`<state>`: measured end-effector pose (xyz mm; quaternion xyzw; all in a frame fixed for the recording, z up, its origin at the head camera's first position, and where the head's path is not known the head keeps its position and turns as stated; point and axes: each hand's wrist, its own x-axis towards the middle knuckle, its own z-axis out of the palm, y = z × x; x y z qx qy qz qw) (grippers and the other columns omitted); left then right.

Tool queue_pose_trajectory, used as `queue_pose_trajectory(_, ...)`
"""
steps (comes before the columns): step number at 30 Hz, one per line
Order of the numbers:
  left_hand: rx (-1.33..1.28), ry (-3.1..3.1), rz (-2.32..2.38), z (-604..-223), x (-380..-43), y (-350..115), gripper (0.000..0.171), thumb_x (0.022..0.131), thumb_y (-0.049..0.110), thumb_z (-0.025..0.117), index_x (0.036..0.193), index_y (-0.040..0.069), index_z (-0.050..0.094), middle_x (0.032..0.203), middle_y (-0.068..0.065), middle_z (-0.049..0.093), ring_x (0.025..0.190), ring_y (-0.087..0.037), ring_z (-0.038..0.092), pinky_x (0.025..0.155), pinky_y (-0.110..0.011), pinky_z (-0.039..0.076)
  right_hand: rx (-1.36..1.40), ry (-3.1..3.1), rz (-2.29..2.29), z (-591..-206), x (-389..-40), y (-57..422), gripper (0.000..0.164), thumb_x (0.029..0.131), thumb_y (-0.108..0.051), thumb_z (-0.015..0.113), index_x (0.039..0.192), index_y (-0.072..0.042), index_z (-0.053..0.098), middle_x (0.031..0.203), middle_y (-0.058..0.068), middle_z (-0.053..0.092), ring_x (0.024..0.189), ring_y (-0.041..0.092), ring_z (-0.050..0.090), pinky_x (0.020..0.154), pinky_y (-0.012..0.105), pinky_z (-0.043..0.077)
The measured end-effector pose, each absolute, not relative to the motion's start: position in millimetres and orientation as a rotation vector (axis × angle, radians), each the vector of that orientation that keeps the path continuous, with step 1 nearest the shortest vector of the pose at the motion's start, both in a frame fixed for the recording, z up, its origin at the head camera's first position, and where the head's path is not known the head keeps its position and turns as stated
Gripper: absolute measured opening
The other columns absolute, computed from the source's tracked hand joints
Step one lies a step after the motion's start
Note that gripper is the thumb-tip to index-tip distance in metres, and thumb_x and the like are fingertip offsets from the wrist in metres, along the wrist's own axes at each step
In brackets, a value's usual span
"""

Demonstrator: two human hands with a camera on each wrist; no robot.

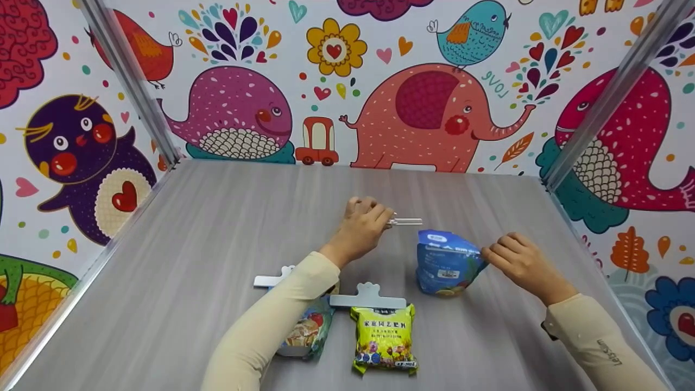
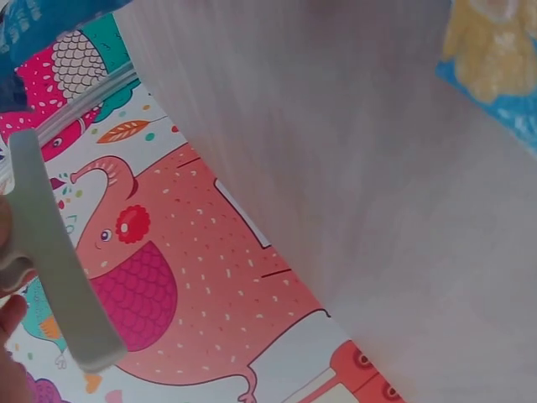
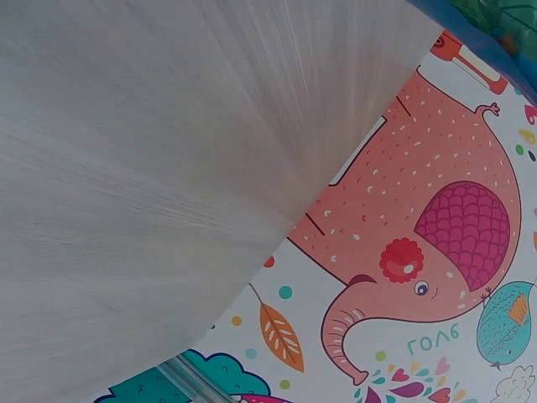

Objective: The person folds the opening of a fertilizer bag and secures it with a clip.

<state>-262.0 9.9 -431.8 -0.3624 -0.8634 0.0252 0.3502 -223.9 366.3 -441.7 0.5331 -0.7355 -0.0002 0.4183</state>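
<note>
My left hand (image 1: 361,225) grips a pale bag clip (image 1: 407,221) above the table, to the left of a blue bag's top edge. In the left wrist view the clip's flat bar (image 2: 63,260) shows with fingertips against it. With its fingertips, my right hand (image 1: 524,263) pinches the right side of the blue bag (image 1: 448,266), which stands on the table with its printed panel facing me. A corner of the bag (image 3: 495,38) enters the right wrist view at the top. The right fingers do not show there.
A yellow packet (image 1: 384,336) with a pale clip (image 1: 369,297) across its top lies near the front. To its left, a green-blue bag (image 1: 309,331) and another clip (image 1: 271,279) are partly covered by the left sleeve. Printed wall panels and metal posts (image 1: 608,98) bound the grey table (image 1: 217,217).
</note>
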Motion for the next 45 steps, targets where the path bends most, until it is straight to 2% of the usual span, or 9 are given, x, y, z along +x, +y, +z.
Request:
queue_pose_trajectory(16,-0.992,-2.119,-0.006,-413,-243,22,0.022,0.098,0.03,0.064,0.115,0.017,0.066,0.101,0.004,0.067,0.102,-0.016,0.052,0.093,-0.042,0.032,1.33,-1.808,0.041,-443,-226,365,0.033,0.106,-0.022,0.047,0.094,0.001,0.068,0.08,0.011,0.063,0.07,0.027,0.055,0.06,0.038,0.047)
queue_pose_trajectory(28,-1.028,-2.002,0.012,-404,-227,36,0.024,0.097,0.034,0.065,0.114,0.018,0.071,0.1,0.005,0.071,0.101,-0.015,0.053,0.092,-0.04,0.032,1.328,-1.835,0.016,-441,-225,366,0.034,0.107,-0.021,0.045,0.094,0.001,0.067,0.08,0.011,0.064,0.07,0.027,0.055,0.061,0.038,0.047)
queue_pose_trajectory(33,-1.041,-1.969,0.044,-403,-222,42,0.021,0.098,0.033,0.063,0.112,0.02,0.072,0.098,0.006,0.072,0.1,-0.014,0.052,0.092,-0.039,0.033,1.322,-1.848,-0.015,-440,-224,365,0.035,0.108,-0.019,0.041,0.093,0.0,0.066,0.079,0.01,0.064,0.07,0.026,0.055,0.061,0.038,0.048)
queue_pose_trajectory(45,-1.062,-1.936,0.066,-408,-217,52,0.022,0.099,0.023,0.055,0.111,0.021,0.073,0.098,0.006,0.072,0.099,-0.014,0.052,0.092,-0.039,0.033,1.322,-1.835,0.002,-440,-224,365,0.033,0.108,-0.018,0.043,0.093,0.001,0.066,0.078,0.01,0.063,0.069,0.026,0.055,0.061,0.038,0.048)
